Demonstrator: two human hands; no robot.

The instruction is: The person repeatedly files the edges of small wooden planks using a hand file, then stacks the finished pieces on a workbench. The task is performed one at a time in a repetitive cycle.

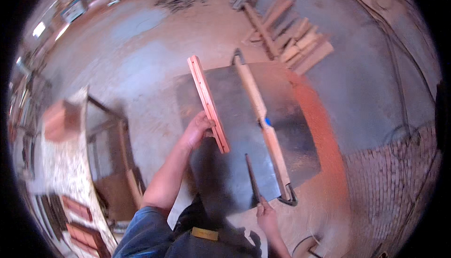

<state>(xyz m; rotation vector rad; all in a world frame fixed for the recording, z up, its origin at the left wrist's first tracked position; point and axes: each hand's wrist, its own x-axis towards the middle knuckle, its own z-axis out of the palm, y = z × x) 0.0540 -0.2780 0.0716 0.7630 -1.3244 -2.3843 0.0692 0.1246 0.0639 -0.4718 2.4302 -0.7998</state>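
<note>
My left hand [198, 129] is closed around the lower part of a reddish wooden strip [203, 89], which has several small dark holes along its face. The strip is held up at a slant over a dark metal tabletop [225, 89]. In my right hand [266, 215], at the near edge of the top, is a slender dark stick [252, 176] pointing away from me; its exact kind is unclear. Between the strip and the table's right side lies a long wooden bar [273, 147], with a clamp [291, 197] at its near end and another clamp [237, 56] at its far end.
Orange sawdust [324, 140] lies along the table's right side. Beyond the far right corner is a pile of timber pieces [307, 46]. To my left, a pale bench [63, 164] bears reddish wooden blocks [61, 121]. Dark cables [394, 61] run along the floor at right.
</note>
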